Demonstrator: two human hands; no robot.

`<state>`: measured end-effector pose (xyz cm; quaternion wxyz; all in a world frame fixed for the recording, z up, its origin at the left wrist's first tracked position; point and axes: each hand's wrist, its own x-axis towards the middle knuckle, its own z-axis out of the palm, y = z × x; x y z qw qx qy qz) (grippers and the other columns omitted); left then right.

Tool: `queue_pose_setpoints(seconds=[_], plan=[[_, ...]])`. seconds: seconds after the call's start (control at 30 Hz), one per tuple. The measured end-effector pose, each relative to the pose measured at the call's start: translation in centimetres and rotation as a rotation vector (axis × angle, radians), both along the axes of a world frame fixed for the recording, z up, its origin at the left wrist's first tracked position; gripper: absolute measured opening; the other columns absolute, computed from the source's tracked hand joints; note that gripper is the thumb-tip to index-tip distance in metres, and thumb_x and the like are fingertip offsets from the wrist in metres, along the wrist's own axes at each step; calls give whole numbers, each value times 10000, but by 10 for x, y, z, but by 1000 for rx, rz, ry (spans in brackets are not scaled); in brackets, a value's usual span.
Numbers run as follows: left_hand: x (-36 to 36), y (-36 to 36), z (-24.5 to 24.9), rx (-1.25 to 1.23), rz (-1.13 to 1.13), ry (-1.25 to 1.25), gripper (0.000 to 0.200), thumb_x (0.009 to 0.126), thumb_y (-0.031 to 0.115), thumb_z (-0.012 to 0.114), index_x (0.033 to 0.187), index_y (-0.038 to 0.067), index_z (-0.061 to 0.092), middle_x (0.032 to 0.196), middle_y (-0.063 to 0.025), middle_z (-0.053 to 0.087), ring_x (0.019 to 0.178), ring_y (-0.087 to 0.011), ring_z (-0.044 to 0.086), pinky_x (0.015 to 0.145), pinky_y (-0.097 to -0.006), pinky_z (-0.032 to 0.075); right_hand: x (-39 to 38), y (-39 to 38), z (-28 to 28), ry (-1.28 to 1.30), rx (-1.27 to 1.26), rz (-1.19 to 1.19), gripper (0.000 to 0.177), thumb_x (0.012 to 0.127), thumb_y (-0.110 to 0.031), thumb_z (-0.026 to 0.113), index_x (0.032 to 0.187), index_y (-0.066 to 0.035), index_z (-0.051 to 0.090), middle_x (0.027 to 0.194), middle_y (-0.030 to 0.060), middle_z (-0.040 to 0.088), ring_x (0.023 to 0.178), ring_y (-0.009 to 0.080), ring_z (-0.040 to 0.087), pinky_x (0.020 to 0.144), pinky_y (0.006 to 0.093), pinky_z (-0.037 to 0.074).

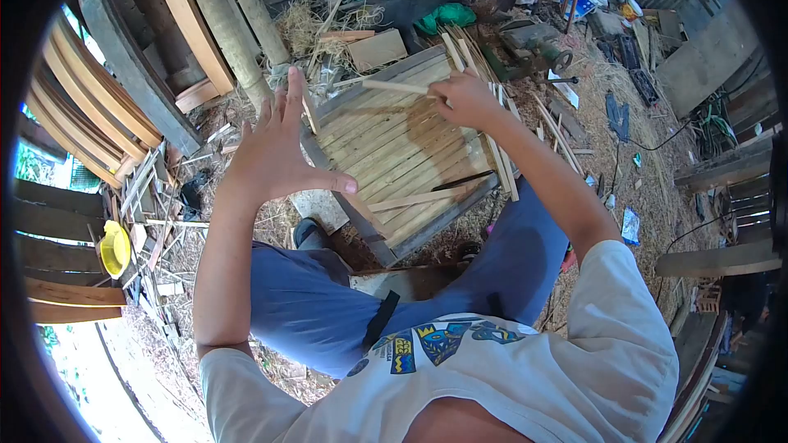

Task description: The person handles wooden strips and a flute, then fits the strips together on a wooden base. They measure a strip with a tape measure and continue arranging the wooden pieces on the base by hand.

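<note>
My left hand (275, 152) is raised at the near left of a low slatted wooden panel (386, 168), its fingers and thumb spread and nothing in them. Over the far right part of the panel, my right hand (468, 101) is closed around one end of a thin light wooden strip (396, 87), which points to the left. A slim dark stick-like tool (463, 180) lies on the panel's near right. Close to it, another wooden strip (414, 199) rests across the near part. More strips (502, 152) lean along the right edge.
Wood shavings and scraps cover the ground around the panel. Curved timbers (90, 98) stand at the left, near a yellow basin (115, 249). A wood block (377, 51) lies beyond the panel. My knees are on both sides of its near corner.
</note>
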<state>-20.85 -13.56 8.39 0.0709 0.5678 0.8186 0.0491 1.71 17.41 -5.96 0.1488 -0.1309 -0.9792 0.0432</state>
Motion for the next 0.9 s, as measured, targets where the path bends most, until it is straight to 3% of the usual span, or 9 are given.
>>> queue_pose_setpoints(seconds=[0.07, 0.17, 0.27, 0.33, 0.43, 0.63, 0.73, 0.9], plan=[[-2, 2, -2, 2, -5, -16, 1771, 384, 940, 815, 1694, 120, -51, 1661, -363, 249, 1555, -536, 214, 1231, -673, 255, 5, -14, 2, -9, 12, 35, 267, 890, -170, 672, 1138, -85, 721, 929, 98, 700, 989, 328, 652, 988, 471, 461], [-4, 3, -5, 9, -14, -10, 1770, 385, 937, 817, 1694, 117, -48, 1662, -364, 244, 1555, -535, 214, 1233, -665, 258, 9, -36, -7, 179, 136, 21, 255, 899, -192, 687, 1130, -91, 721, 1030, 116, 702, 1004, 341, 648, 960, 465, 485], [-7, 2, -7, 26, -16, 3, 1776, 383, 938, 816, 1692, 108, -50, 1664, -365, 238, 1551, -541, 220, 1233, -658, 266, 18, -87, 3, 104, -125, 91, 296, 900, -252, 717, 1147, -90, 706, 1095, 128, 675, 1011, 342, 643, 922, 466, 502], [-7, 2, -6, 27, -13, 5, 1782, 381, 941, 813, 1690, 100, -56, 1665, -366, 235, 1548, -545, 224, 1231, -656, 274, 28, -121, 9, -102, -297, 306, 354, 882, -312, 753, 1145, -85, 682, 1068, 120, 653, 1013, 337, 642, 883, 472, 516], [-5, 4, -3, 9, -14, 10, 1790, 381, 944, 810, 1686, 88, -66, 1665, -368, 233, 1545, -549, 227, 1225, -656, 285, 33, -146, -13, -157, -185, 437, 318, 898, -307, 737, 1120, -91, 665, 1052, 110, 642, 1016, 347, 645, 895, 487, 501], [-1, 4, -3, 0, -31, 8, 1793, 384, 936, 818, 1685, 85, -75, 1665, -367, 233, 1544, -555, 225, 1224, -661, 281, 43, -148, -15, -76, -317, 321, 198, 941, -212, 681, 1093, -88, 660, 1004, 118, 630, 981, 337, 652, 890, 467, 512], [-1, 4, -3, 7, -33, -17, 1794, 382, 926, 828, 1685, 92, -81, 1674, -359, 219, 1552, -547, 210, 1229, -659, 272, 50, -140, 0, 33, -358, 227, 211, 923, -151, 719, 1098, -56, 650, 987, 118, 636, 934, 314, 665, 828, 439, 537], [-4, 2, -3, 23, -28, -85, 1804, 368, 909, 845, 1685, 110, -93, 1693, -335, 192, 1565, -534, 182, 1236, -643, 274, 75, -121, 18, 370, -609, -18, 197, 948, -24, 686, 1142, -8, 655, 1001, 117, 667, 869, 244, 684, 778, 364, 549]])
